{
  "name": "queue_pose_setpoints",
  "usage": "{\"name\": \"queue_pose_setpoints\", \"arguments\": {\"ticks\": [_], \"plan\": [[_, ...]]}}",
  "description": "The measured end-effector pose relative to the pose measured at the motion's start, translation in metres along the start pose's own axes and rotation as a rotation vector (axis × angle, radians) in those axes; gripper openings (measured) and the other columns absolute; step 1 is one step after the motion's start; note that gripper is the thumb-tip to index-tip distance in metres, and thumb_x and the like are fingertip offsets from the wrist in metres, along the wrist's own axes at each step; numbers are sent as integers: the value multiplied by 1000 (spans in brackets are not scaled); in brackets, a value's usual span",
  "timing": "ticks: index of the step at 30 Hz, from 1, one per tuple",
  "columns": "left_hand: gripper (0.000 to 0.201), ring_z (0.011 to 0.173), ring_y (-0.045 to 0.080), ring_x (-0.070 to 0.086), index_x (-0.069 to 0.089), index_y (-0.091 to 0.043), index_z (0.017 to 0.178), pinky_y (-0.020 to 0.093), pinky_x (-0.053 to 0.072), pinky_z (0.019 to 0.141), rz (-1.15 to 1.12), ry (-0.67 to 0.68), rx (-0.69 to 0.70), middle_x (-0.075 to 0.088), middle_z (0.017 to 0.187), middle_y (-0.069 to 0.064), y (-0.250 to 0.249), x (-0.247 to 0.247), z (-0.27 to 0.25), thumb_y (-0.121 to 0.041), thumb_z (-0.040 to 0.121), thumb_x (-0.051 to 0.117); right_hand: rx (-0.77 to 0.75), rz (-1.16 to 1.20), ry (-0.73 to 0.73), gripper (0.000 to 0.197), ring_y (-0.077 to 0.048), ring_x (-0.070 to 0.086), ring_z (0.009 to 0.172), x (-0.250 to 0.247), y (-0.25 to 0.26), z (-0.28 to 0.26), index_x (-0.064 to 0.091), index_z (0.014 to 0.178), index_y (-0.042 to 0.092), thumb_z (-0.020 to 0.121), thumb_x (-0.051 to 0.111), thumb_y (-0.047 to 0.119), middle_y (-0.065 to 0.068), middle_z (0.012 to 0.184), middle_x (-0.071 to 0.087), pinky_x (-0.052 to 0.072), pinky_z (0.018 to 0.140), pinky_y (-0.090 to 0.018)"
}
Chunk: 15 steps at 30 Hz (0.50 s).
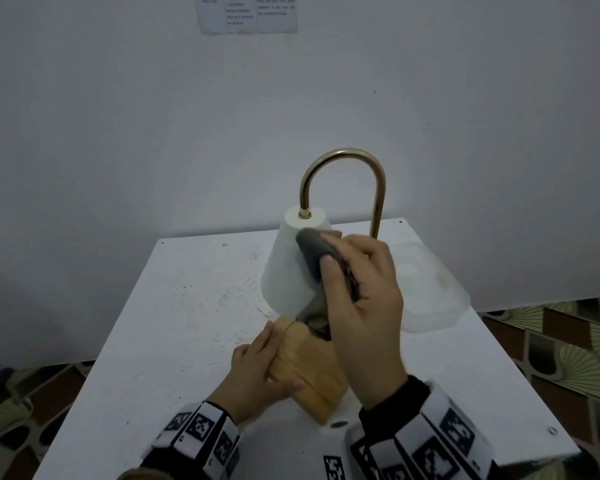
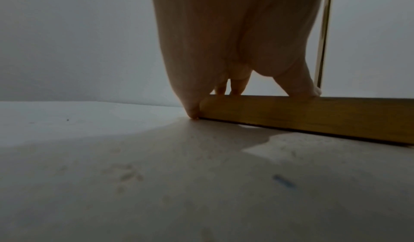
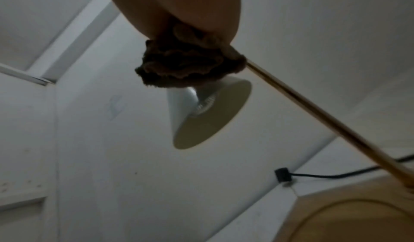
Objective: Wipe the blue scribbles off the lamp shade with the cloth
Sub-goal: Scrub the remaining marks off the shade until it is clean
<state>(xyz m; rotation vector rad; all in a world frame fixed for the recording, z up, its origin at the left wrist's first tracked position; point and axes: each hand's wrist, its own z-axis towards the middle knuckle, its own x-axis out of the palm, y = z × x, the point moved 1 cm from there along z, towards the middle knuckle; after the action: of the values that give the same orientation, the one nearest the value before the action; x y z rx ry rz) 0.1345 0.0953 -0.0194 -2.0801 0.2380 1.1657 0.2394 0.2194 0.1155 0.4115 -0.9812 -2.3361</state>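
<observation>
We see a lamp shade with a matt white, smooth-looking skin, hung from a glossy brass-coloured metal tube that catches the light. The lamp base is pale wood, smooth, with visible grain. The cloth is dark grey and soft, fuzzy at its edges. The table is matt white, scuffed and speckled. A translucent plastic tub looks cloudy.

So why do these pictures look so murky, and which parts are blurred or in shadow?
Head view: dim, even light, with the cloth motion-smeared against the lamp shade. Left wrist view: the left hand is backlit and close, throwing a broad shadow across the table. Right wrist view: looking upward, the right hand is a dark silhouette, and the wooden base is soft.
</observation>
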Motion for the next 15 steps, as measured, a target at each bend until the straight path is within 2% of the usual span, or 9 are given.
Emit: {"name": "queue_pose_setpoints", "arguments": {"ticks": [2,4,7,10,13,15], "plan": [[108,138,24,5,-2,-30,150,38,20,113,-20,-2,0,-14,155,-17,-2,-1,-1,-77,68,52,81,16,-19,17,8,49,100,-4,-8,-4,59,107,22,94,50,15,13,105,50,39,83,-3],[96,139,24,5,-3,-30,150,39,19,113,-21,-13,-1,-14,155,-17,-4,-1,-2,-62,80,56,203,45,-28,15,9,50,93,-8,-15,6,59,98,24,95,50,12,10,100,53,38,78,-2],[96,139,25,3,-3,-29,150,39,18,114,-5,-10,-14,-15,155,-16,-5,0,-1,-61,81,55,229,23,23,15,13,49,87,-9,-9,27,60,91,20,93,51,9,6,94,54,36,74,0],[97,139,27,3,-4,-28,150,40,20,114,-2,-12,-25,-15,155,-15,-5,1,0,-62,80,55,145,67,60,15,10,49,91,-7,4,24,58,95,22,94,52,9,9,97,53,38,76,-2],[97,139,26,3,-5,-29,150,40,24,115,-9,-3,-19,-15,155,-16,-5,1,0,-63,80,54,51,16,76,19,7,49,97,-8,1,6,56,103,26,93,49,10,11,102,52,39,80,-4],[97,139,25,2,-6,-30,149,39,22,115,-17,-8,-17,-16,155,-17,-3,1,0,-63,80,53,87,-6,53,19,7,49,96,-10,-7,3,56,101,26,94,47,11,10,101,52,39,80,-3]]}}
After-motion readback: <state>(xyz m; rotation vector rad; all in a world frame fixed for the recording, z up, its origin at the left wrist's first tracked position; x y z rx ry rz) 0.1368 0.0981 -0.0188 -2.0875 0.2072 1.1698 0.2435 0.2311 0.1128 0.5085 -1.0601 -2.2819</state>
